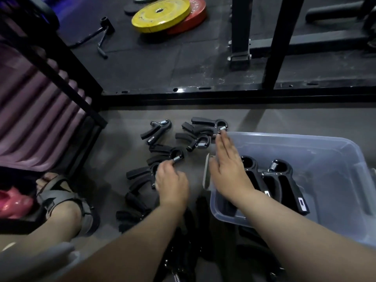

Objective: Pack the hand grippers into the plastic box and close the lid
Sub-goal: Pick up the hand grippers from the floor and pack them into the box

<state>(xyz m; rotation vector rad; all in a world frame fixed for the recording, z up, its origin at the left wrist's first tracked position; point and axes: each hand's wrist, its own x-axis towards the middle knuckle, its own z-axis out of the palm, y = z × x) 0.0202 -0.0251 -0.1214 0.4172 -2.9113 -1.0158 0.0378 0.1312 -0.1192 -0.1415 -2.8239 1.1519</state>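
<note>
Grippers: black plastic hand grippers with steel springs, likely stiff and light; best taken by the head loop.
Left hand: pinches one gripper's head.
Right hand: fingers straight, touching another.

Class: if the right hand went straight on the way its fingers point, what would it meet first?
The right hand would meet the spring end of the hand gripper just beyond its fingertips; depth is unclear, they may already touch.
</note>
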